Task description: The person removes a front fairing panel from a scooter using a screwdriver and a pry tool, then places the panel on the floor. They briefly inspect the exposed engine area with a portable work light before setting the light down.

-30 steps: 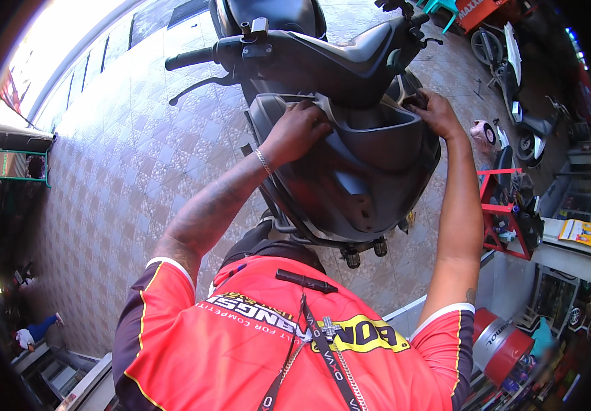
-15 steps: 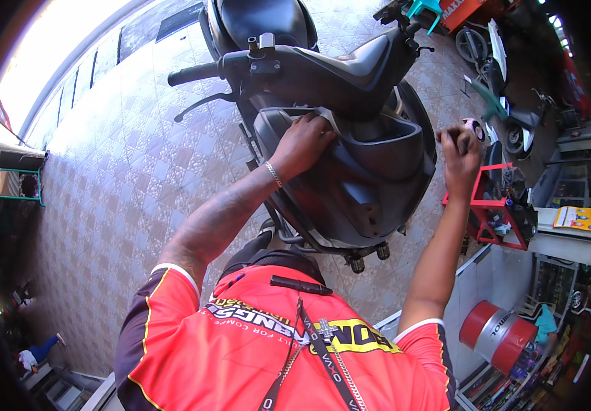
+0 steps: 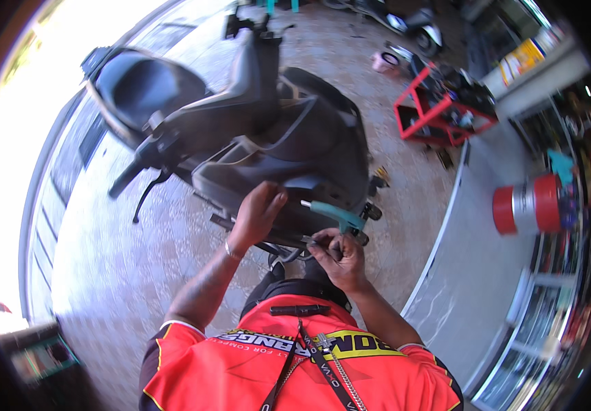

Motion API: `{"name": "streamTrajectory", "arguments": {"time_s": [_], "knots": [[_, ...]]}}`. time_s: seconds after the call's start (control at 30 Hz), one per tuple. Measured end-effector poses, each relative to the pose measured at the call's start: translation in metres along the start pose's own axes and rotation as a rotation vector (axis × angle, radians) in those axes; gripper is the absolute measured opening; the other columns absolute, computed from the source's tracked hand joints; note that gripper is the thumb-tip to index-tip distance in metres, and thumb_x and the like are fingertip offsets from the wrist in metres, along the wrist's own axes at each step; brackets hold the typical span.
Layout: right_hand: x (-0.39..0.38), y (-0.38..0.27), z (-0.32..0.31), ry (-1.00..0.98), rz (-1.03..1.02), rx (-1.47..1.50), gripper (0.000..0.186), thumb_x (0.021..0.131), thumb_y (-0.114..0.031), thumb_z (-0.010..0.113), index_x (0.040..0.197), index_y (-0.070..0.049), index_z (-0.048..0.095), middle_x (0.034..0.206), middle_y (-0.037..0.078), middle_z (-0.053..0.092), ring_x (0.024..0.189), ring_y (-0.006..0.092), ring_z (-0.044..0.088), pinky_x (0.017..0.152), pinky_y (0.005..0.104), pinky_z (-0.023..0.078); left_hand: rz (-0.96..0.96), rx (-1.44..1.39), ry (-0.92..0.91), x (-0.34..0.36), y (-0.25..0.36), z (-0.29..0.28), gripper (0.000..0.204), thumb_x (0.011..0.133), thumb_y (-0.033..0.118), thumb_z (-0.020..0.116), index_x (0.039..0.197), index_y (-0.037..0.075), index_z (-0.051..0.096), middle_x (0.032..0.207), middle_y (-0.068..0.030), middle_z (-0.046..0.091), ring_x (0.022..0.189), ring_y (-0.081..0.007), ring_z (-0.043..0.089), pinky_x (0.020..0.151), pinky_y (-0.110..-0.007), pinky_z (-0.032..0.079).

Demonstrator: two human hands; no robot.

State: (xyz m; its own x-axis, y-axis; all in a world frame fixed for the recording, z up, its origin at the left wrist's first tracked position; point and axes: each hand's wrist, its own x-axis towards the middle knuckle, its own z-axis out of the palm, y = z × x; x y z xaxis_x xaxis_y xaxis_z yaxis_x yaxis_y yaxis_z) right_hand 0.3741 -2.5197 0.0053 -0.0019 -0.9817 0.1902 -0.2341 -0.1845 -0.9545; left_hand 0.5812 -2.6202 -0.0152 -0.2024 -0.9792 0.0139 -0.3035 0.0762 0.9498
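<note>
A dark grey scooter (image 3: 309,164) stands before me, its inner front panel facing me and its handlebar grip (image 3: 125,179) to the left. My left hand (image 3: 261,211) is closed, fingers curled, over the lower part of the panel; whatever it may hold is hidden, and contact with the panel is unclear. Just right of it, my right hand (image 3: 340,257) is closed around a teal-handled T-shaped tool (image 3: 333,211). The teal bar sticks out above the fist, one pale tip toward my left hand. A small metallic end shows by the right fingertips.
A red metal frame (image 3: 405,120) with dark parts stands at the right, near a low grey wall (image 3: 477,226). Beyond that are a red and silver drum (image 3: 525,205) and shelving. Another scooter (image 3: 405,24) is parked at the far right. The floor is tiled.
My left hand has left the panel's upper pocket and is lower down. The right hand, raised at the right before, has come in beside it with the tool. The view has swung right.
</note>
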Motion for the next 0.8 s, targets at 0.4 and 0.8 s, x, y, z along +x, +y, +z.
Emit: {"name": "streamTrajectory", "arguments": {"time_s": [0.4,0.8], "knots": [[-0.109,-0.011,-0.012,0.339,-0.136,-0.041,0.030,0.074,-0.020,0.084,0.081,-0.002,0.061,0.076,0.012,0.061,0.069,0.0298,0.062,0.064,0.0409,0.049,0.013,-0.425,-0.423,-0.124,0.029,0.077,0.010,0.105,0.010,0.048,0.100,0.003,0.053,0.094,0.0003,0.052,0.089,-0.0076,0.050,0.079,-0.024,0.044],[-0.452,-0.037,-0.088,0.755,0.148,-0.144,0.034,0.076,-0.023,0.082,0.090,0.001,0.063,0.078,0.014,0.062,0.072,0.0310,0.063,0.067,0.0402,0.048,0.011,-0.251,-0.935,-0.361,0.079,0.237,0.009,0.104,0.011,0.050,0.104,0.003,0.055,0.098,-0.0027,0.057,0.088,-0.0093,0.055,0.077,-0.026,0.048]]}}
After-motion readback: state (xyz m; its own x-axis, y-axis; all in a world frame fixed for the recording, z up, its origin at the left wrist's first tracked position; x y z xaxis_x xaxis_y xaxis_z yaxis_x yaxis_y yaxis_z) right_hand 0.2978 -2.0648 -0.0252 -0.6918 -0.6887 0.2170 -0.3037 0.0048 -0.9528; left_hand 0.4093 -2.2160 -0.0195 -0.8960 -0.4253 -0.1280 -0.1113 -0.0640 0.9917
